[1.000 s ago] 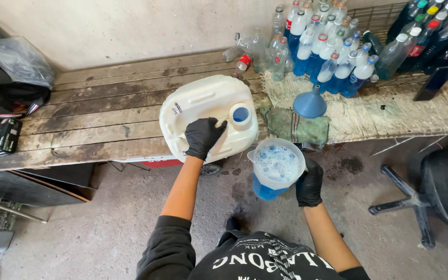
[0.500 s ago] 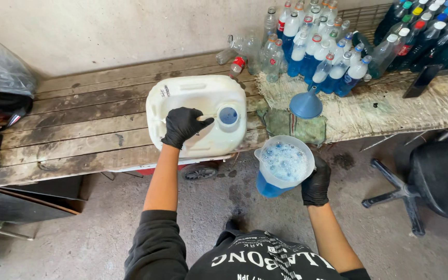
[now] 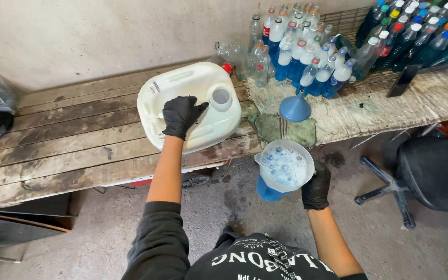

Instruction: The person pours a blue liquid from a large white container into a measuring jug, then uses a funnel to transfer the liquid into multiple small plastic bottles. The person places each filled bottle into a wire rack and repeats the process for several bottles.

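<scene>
Nearest to me, the right hand (image 3: 316,186), in a black glove, is clamped around the handle of a clear measuring jug (image 3: 282,170), held out over the concrete floor (image 3: 105,228) just off the bench edge. The jug is full of blue liquid with a foamy, bubbly top, and it sits level.

Up at about eleven o'clock from the jug, the left hand (image 3: 181,115), also gloved, is closed over the top handle of a big white jerrycan (image 3: 193,103). That can has come back upright onto the wooden bench (image 3: 53,140) since a second ago, and its round mouth (image 3: 221,96) now looks pale where it showed blue before, so the pouring from it seems to be over and the jug carries the load.

At twelve o'clock from the jug, a blue funnel (image 3: 294,108) stands mouth-down on a grimy green cloth (image 3: 281,129); it hasn't budged.

Farther back, toward one o'clock, a crowd of plastic bottles (image 3: 307,57) stands against the wall, several part-filled with blue, caps of many colours. Off at three o'clock, a black swivel chair (image 3: 431,171) stands on the floor.
</scene>
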